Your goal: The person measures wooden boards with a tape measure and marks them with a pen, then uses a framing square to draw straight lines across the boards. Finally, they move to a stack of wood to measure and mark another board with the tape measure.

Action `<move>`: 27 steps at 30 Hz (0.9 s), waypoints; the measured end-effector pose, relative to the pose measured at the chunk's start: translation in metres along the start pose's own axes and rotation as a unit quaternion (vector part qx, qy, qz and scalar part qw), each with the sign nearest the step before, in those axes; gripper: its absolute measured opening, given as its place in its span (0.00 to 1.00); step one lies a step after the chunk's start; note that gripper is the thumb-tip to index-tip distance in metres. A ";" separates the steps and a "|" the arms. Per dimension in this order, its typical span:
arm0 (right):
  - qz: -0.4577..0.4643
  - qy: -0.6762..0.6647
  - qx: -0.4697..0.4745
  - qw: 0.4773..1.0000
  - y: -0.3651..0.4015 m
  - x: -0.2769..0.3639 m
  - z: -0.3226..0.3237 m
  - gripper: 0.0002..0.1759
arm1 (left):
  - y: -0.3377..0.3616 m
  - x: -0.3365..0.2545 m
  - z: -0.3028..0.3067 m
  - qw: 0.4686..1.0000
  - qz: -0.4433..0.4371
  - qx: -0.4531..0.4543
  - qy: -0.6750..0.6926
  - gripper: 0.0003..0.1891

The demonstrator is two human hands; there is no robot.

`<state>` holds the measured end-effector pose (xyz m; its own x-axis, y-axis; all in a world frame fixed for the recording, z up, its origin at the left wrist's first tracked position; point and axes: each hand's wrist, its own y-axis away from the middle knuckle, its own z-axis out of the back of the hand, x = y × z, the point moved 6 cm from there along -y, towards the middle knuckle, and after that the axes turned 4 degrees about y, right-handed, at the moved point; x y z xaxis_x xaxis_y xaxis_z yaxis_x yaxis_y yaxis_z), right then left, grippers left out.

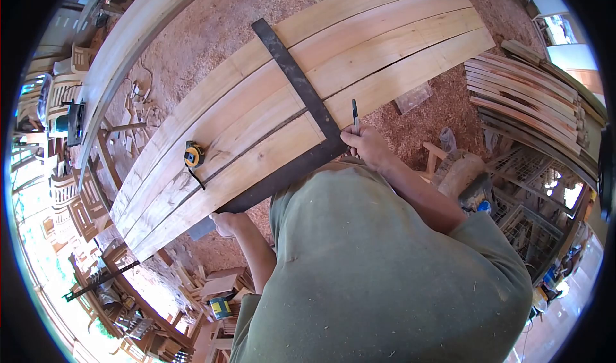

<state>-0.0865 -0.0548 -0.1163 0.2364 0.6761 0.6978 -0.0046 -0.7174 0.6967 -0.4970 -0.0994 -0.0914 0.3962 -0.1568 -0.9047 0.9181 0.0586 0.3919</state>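
Note:
Several pale wooden boards [359,58] lie side by side, with narrow gaps between them. A large dark carpenter's square [292,74] rests on them, one arm crossing the boards and the other running along the near edge. My left hand [231,224] is closed on the far left end of the near arm, its fingertips partly hidden. At the square's corner, my right hand [364,142] pinches a dark pen [355,111] that points upward; the fingers are beside or touching the corner. A yellow and black tape measure [193,154] sits on the boards to the left.
Stacked planks [526,97] and wire racks [529,193] stand at the right. Another long wooden top [128,39] is at the upper left. Shavings cover the floor [186,55]. Wooden chairs [64,190] and a workbench [138,305] are on the left.

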 end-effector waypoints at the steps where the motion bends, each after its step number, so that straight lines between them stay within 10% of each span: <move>1: -0.012 -0.007 -0.001 1.000 0.002 0.001 -0.001 0.08 | -0.003 0.002 0.001 1.000 0.004 -0.005 -0.001 0.25; 27: 0.023 0.056 0.000 0.998 -0.004 -0.001 0.002 0.09 | -0.012 0.007 0.004 0.999 0.003 -0.043 -0.014 0.26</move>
<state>-0.0846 -0.0525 -0.1202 0.1260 0.6571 0.7432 -0.0119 -0.7481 0.6634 -0.5049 -0.1052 -0.1014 0.4018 -0.1829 -0.8973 0.9138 0.1435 0.3800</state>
